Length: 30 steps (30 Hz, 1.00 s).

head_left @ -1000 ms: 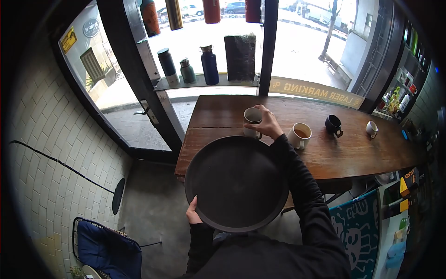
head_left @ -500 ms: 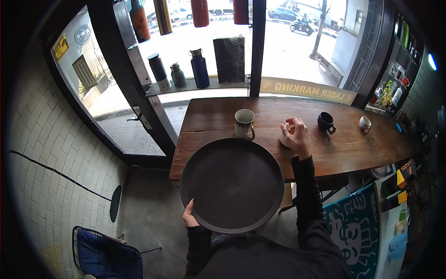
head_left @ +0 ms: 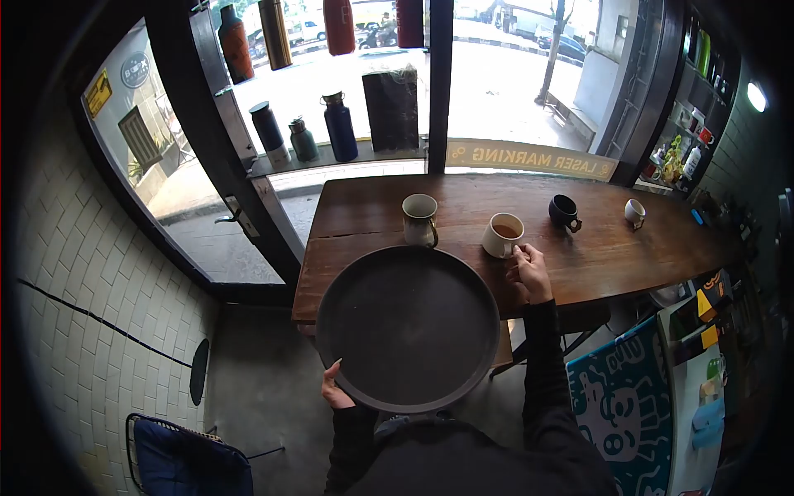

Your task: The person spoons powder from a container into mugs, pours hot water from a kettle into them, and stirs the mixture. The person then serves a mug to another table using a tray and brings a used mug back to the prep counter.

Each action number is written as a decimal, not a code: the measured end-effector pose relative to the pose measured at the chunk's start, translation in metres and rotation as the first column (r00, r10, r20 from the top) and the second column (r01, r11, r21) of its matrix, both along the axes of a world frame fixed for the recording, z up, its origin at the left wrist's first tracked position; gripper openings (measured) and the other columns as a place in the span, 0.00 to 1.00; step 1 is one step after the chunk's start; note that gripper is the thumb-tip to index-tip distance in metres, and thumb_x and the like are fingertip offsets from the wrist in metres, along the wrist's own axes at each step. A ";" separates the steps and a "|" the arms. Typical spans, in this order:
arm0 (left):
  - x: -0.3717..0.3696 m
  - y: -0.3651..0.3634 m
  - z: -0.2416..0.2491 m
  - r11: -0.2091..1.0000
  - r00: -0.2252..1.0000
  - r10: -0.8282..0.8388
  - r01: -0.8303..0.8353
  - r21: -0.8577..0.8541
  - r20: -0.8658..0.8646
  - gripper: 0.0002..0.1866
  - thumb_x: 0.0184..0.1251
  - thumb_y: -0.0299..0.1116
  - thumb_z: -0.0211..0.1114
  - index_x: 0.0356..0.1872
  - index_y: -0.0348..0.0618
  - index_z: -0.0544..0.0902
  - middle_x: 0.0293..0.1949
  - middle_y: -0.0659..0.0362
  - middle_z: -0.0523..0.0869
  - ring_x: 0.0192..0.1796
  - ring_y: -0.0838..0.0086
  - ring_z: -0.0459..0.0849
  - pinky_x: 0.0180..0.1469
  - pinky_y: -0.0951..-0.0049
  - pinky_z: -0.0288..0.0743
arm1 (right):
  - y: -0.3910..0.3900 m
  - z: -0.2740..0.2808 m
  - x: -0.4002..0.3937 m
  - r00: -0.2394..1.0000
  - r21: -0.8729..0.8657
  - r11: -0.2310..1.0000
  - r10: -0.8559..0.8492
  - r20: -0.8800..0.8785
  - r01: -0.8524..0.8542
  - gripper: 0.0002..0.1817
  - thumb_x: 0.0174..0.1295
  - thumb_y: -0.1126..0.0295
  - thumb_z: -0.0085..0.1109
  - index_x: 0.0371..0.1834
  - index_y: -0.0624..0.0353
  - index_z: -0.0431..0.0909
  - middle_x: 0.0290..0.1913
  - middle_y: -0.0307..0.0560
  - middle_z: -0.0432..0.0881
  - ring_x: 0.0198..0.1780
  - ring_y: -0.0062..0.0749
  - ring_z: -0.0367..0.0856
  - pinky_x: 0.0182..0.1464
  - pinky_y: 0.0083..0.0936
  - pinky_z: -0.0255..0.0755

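Note:
My left hand (head_left: 335, 388) grips the lower left rim of a round dark tray (head_left: 408, 331), its thumb on top. The tray is bare and its far edge reaches over the table. With my right hand (head_left: 529, 271), fingers closed, I hold the handle of a white mug (head_left: 495, 245) with brown liquid in it. The mug is upright on the wooden table. Left of it, just beyond the tray, is a taller pale mug (head_left: 418, 223) with a dark handle. A black cup (head_left: 562, 217) and a small white cup (head_left: 633, 215) stand farther right.
The wooden table (head_left: 364, 207) runs along the window. Several bottles, among them a blue bottle (head_left: 339, 128), line the window shelf. A glass door (head_left: 223, 240) is at left. A blue chair (head_left: 190, 455) stands at lower left, and a teal banner (head_left: 624, 397) at right.
My right hand has moved down from above the white mug to its handle, uncovering the brown liquid. The camera view has shifted slightly. My left hand keeps hold of the tray.

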<state>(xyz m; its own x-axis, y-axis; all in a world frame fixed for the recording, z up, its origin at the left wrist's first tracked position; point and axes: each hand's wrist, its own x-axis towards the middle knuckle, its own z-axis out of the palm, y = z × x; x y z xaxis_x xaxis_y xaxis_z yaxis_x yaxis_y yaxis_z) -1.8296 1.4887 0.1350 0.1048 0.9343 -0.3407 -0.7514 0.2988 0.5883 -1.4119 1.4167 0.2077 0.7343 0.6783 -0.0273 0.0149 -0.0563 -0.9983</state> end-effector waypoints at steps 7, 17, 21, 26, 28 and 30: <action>0.005 -0.014 -0.001 0.998 0.998 -0.061 0.061 -0.013 0.004 0.15 0.55 0.36 0.63 0.41 0.37 0.84 0.45 0.52 0.87 0.48 0.59 0.85 0.55 0.61 0.79 | 0.004 0.011 -0.017 0.953 -0.019 0.990 0.132 -0.271 -0.143 0.17 0.75 0.54 0.49 0.37 0.57 0.75 0.26 0.40 0.79 0.27 0.28 0.81 0.30 0.25 0.75; 0.001 -0.040 0.008 0.986 0.970 -0.154 0.162 -0.028 0.190 0.18 0.62 0.37 0.58 0.49 0.37 0.82 0.49 0.51 0.86 0.52 0.58 0.84 0.58 0.60 0.77 | -0.007 -0.004 -0.022 0.968 0.184 0.983 0.031 -0.248 0.015 0.16 0.76 0.59 0.47 0.28 0.53 0.69 0.24 0.36 0.70 0.24 0.25 0.75 0.28 0.25 0.71; 0.000 -0.050 0.011 0.979 0.960 -0.194 0.203 -0.024 0.203 0.18 0.64 0.36 0.58 0.51 0.38 0.82 0.51 0.52 0.85 0.53 0.58 0.83 0.60 0.59 0.75 | -0.034 0.015 -0.039 0.965 0.289 0.949 0.182 -0.186 -0.123 0.18 0.77 0.60 0.45 0.27 0.55 0.67 0.24 0.36 0.68 0.23 0.24 0.73 0.26 0.22 0.69; 0.005 -0.065 0.016 0.971 0.906 -0.238 0.236 0.048 0.349 0.24 0.71 0.46 0.58 0.59 0.39 0.77 0.56 0.52 0.82 0.56 0.59 0.82 0.61 0.59 0.75 | -0.068 0.051 -0.081 0.941 0.270 0.921 0.319 -0.111 -0.280 0.18 0.78 0.61 0.43 0.30 0.59 0.70 0.25 0.37 0.69 0.23 0.23 0.73 0.26 0.21 0.69; 0.001 -0.071 0.002 0.979 0.934 -0.206 0.198 0.056 0.292 0.25 0.72 0.47 0.57 0.62 0.39 0.75 0.58 0.52 0.81 0.57 0.59 0.81 0.62 0.59 0.74 | -0.079 0.046 -0.089 0.887 0.273 0.871 0.449 -0.109 -0.408 0.18 0.78 0.61 0.42 0.36 0.63 0.73 0.28 0.37 0.72 0.27 0.22 0.75 0.32 0.21 0.71; 0.001 -0.084 0.002 0.987 0.959 -0.161 0.151 0.061 0.235 0.27 0.73 0.49 0.55 0.64 0.40 0.73 0.59 0.52 0.80 0.59 0.59 0.80 0.63 0.60 0.73 | -0.089 0.045 -0.101 0.855 0.252 0.844 0.509 -0.100 -0.473 0.18 0.78 0.60 0.42 0.36 0.63 0.74 0.28 0.38 0.72 0.28 0.22 0.75 0.33 0.21 0.71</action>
